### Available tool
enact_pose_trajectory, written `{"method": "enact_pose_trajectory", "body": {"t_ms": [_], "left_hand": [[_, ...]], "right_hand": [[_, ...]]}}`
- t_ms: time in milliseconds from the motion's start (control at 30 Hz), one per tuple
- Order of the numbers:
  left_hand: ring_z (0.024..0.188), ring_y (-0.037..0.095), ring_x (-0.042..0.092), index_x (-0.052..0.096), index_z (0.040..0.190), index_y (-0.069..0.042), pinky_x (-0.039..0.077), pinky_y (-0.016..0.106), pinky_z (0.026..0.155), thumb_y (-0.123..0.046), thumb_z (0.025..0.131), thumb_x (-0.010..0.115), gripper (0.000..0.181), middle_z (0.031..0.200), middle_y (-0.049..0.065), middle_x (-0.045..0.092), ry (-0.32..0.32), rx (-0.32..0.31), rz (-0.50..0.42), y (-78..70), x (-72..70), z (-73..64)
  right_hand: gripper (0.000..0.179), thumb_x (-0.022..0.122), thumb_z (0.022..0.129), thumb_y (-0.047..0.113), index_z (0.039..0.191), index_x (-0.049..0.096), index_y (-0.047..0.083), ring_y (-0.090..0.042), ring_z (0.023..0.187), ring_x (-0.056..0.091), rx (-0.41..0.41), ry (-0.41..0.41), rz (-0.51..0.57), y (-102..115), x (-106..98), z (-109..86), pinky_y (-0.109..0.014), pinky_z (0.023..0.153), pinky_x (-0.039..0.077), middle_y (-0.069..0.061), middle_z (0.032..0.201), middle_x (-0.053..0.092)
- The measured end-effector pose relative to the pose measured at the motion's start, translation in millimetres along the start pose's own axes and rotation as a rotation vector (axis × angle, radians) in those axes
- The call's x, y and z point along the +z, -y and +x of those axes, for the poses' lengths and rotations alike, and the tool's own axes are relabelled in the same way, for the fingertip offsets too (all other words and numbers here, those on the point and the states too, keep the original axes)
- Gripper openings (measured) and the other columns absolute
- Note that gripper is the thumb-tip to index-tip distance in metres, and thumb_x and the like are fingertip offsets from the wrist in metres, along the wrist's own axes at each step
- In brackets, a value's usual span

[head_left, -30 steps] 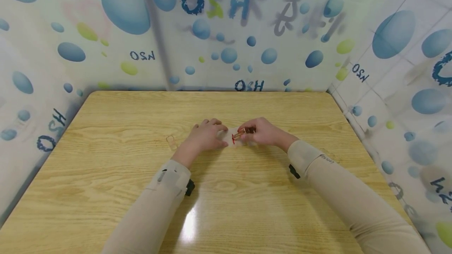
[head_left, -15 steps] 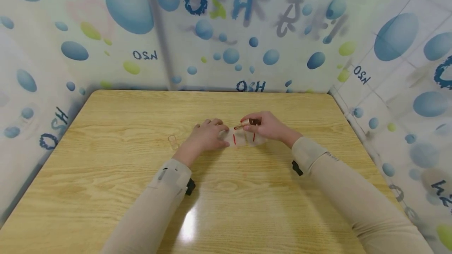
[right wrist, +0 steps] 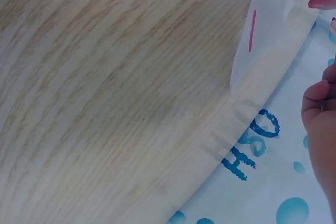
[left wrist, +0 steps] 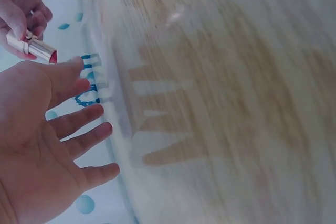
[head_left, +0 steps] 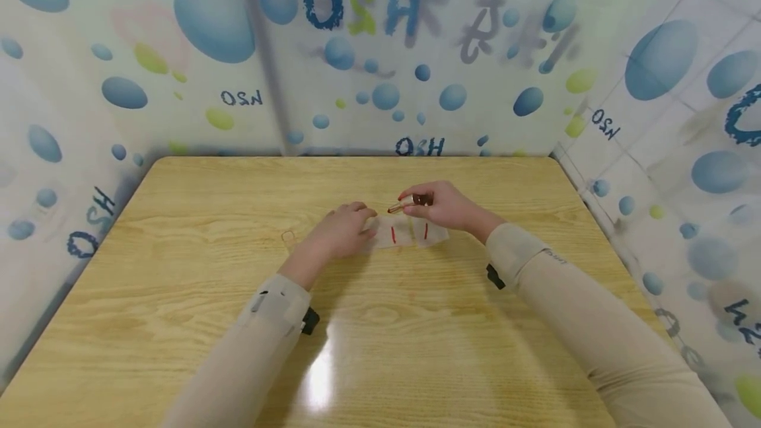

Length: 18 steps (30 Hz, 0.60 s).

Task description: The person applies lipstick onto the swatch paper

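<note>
My right hand (head_left: 447, 207) pinches a lipstick (head_left: 410, 201) with a gold tube and a red tip, held above the far edge of a small white paper (head_left: 380, 238). Two short red strokes mark this paper, a left stroke (head_left: 393, 235) and a right stroke (head_left: 426, 230), with a yellowish band between them. My left hand (head_left: 340, 231) hovers at the paper's left end, fingers spread and loosely extended. In the left wrist view its palm (left wrist: 37, 145) shows, holding nothing. The right wrist view shows the paper (right wrist: 261, 30) partly raised from the table, with my right hand (right wrist: 321, 116) at the edge.
A small clear piece with a pinkish outline (head_left: 288, 236) lies on the wooden table (head_left: 380, 335), left of the left hand. Behind the table's far edge hangs a white wall covering (head_left: 357, 111) with blue and green dots.
My right hand has lifted the lipstick from the left stroke toward the far side, uncovering the right stroke. My left hand has drawn slightly left, off the paper's end.
</note>
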<state>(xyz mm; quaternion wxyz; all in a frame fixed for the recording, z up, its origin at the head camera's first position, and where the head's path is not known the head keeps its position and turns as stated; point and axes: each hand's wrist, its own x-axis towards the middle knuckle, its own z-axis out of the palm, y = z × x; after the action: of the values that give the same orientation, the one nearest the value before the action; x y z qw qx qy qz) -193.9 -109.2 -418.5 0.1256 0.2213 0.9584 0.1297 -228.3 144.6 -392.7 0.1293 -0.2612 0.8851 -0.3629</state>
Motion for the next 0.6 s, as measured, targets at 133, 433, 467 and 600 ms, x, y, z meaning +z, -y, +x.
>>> {"method": "enact_pose_trajectory", "body": {"t_ms": [133,433,467,600], "left_hand": [[0.15,0.044,0.046,0.052,0.155,-0.004,0.04,0.058,0.124,-0.03,0.113,0.055,0.05,0.162,0.021,0.047,-0.013,0.001,0.005,-0.3,0.6,-8.7],[0.157,0.049,0.033,0.043,0.16,0.001,0.036,0.06,0.126,-0.023,0.113,0.054,0.054,0.169,0.028,0.033,0.018,-0.037,-0.003,0.5,-1.7,-35.1],[0.158,0.049,0.033,0.042,0.16,0.001,0.036,0.06,0.127,-0.02,0.112,0.053,0.053,0.169,0.029,0.032,0.012,-0.039,-0.007,1.7,-1.3,-37.0],[0.159,0.049,0.031,0.041,0.159,0.005,0.033,0.059,0.128,-0.008,0.11,0.048,0.052,0.17,0.032,0.03,-0.011,-0.051,-0.001,6.6,0.1,-43.3]], "right_hand": [[0.036,0.068,0.106,0.022,0.137,0.071,0.005,-0.02,0.068,0.044,-0.01,0.005,0.008,0,2,1.8,-0.033,0.064,0.038,-0.005,0.085,0.061],[0.035,0.068,0.106,0.023,0.136,0.071,0.005,-0.019,0.07,0.046,-0.024,0.011,0.016,7,6,4.6,-0.033,0.064,0.04,-0.005,0.088,0.063],[0.035,0.069,0.106,0.023,0.136,0.072,0.005,-0.019,0.07,0.047,-0.026,0.011,0.023,8,7,5.4,-0.033,0.064,0.04,-0.005,0.088,0.063],[0.036,0.07,0.105,0.023,0.135,0.072,0.005,-0.019,0.069,0.047,-0.039,0.026,0.047,9,14,9.9,-0.032,0.065,0.04,-0.005,0.087,0.063]]}}
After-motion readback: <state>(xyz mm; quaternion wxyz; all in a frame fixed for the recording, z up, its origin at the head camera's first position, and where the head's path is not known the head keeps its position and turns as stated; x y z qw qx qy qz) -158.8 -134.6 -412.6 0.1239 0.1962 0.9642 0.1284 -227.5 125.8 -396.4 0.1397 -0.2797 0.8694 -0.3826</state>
